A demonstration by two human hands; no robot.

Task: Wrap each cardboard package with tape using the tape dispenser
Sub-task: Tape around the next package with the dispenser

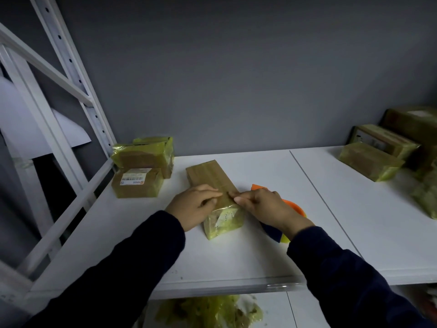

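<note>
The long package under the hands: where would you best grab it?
Probably take the long package across its narrow width at the bare far half, from above: it lies flat on the white surface, and the left hand and right hand crowd the taped near end.

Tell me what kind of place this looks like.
Likely a parcel packing or stock room: tape-wrapped cardboard packages stacked on a white table, more parcels at the right, perforated white metal racking at the left.
</note>
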